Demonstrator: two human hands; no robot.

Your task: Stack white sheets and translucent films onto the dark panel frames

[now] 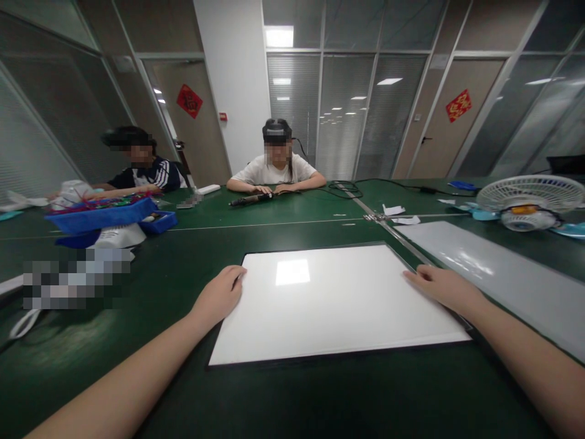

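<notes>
In front of me a white board with a thin black frame [329, 311] lies on the green table, a ceiling light mirrored in its surface. My left hand [222, 291] grips its left edge, thumb toward the white face and the other fingers curled at the rim. On the opposite side, my right hand [441, 285] is closed on the right edge, the fingertips partly hidden behind the hand. The board's near edge faces me.
Right of the board lies a larger glossy white panel [493, 262], with a fan [532, 198] behind it. Blue trays [103, 216] stand at the left. Two people sit across the green table [219, 241]; black cables [342, 190] lie near the far side.
</notes>
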